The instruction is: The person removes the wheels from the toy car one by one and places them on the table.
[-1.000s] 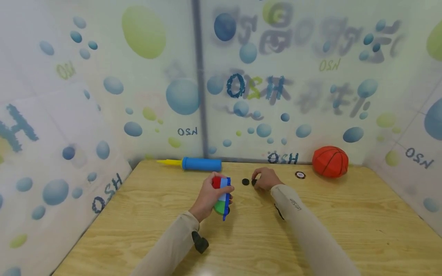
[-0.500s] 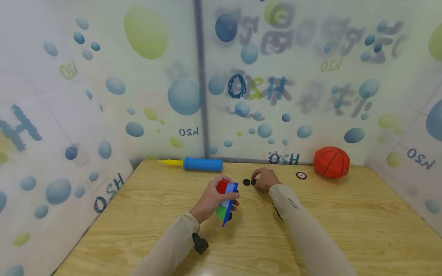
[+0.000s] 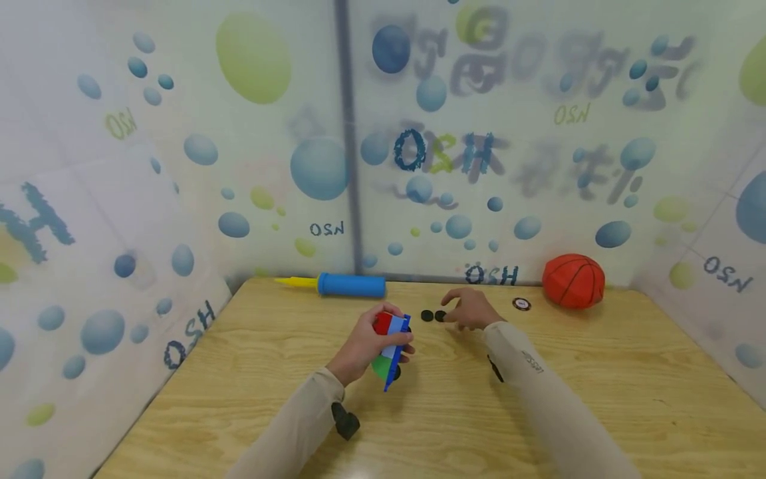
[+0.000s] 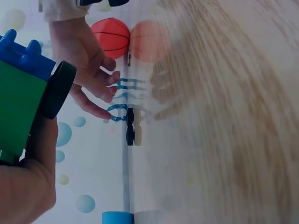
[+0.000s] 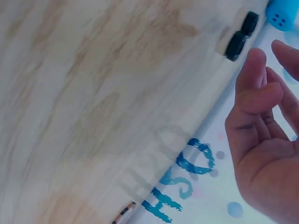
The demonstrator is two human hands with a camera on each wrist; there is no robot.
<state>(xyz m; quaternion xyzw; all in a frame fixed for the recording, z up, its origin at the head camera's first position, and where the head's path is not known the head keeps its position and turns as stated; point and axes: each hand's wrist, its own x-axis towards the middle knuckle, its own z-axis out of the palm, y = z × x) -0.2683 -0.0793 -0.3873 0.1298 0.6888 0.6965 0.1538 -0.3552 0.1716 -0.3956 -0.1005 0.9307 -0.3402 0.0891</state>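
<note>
Nearest, a left sleeve (image 3: 293, 426) with a dark wrist device (image 3: 345, 420) leads to the left hand (image 3: 365, 342), whose thumb and fingers grip a toy vehicle (image 3: 390, 351) above the table (image 3: 287, 392). The toy is tilted, its red, pale-blue and green parts facing left and its blue base facing right, with a black wheel (image 4: 58, 89) on it. Farther out, the right hand (image 3: 471, 310) holds nothing; its fingers are loosely bent and apart. Just left of its fingertips, two black discs (image 3: 427, 315) lie side by side on the table. Beyond, to the right, are a round chip (image 3: 522, 304) and a red ball (image 3: 573, 281). Left, a blue pump (image 3: 352, 285) with a yellow nozzle lies by the patterned wall (image 3: 269, 166).
</note>
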